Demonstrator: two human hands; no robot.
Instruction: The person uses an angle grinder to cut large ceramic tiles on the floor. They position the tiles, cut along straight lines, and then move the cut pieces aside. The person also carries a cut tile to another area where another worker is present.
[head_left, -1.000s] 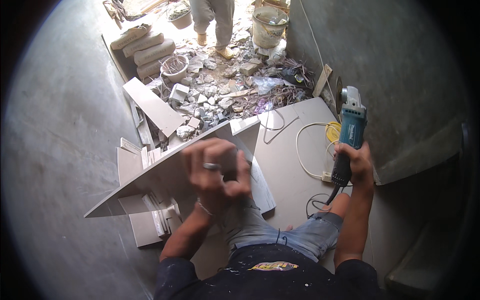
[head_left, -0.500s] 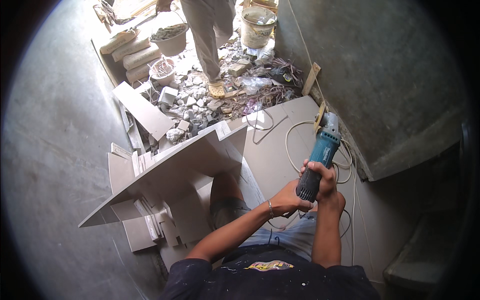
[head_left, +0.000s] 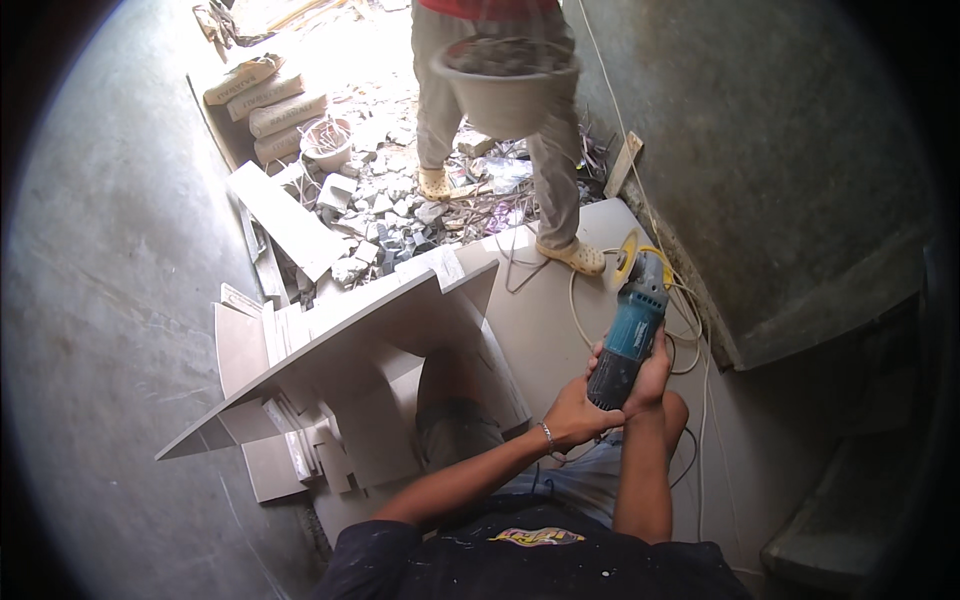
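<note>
Both my hands are on a teal and black angle grinder (head_left: 630,330), its yellowish disc (head_left: 627,258) at the far end pointing away from me. My left hand (head_left: 577,416) closes on the black rear end. Along the right side of the body, my right hand (head_left: 650,378) wraps round it from below. The grinder is held up over beige floor tiles (head_left: 540,345). To the left, a large grey-beige tile (head_left: 335,345) stands tilted over my leg, with cut tile pieces (head_left: 275,468) beside it.
A person (head_left: 555,170) in beige trousers and yellow clogs steps onto the floor tiles, with a bucket of rubble (head_left: 505,85) before them. Beyond lies rubble (head_left: 385,215); stacked sacks (head_left: 285,115) are at far left. A pale cable (head_left: 705,440) loops at right, along the concrete wall (head_left: 780,200).
The person has come nearer and right, with the rubble bucket now in front of their legs. My right hand's thumb has moved off the grinder's top, and the grinder has dropped slightly toward me.
</note>
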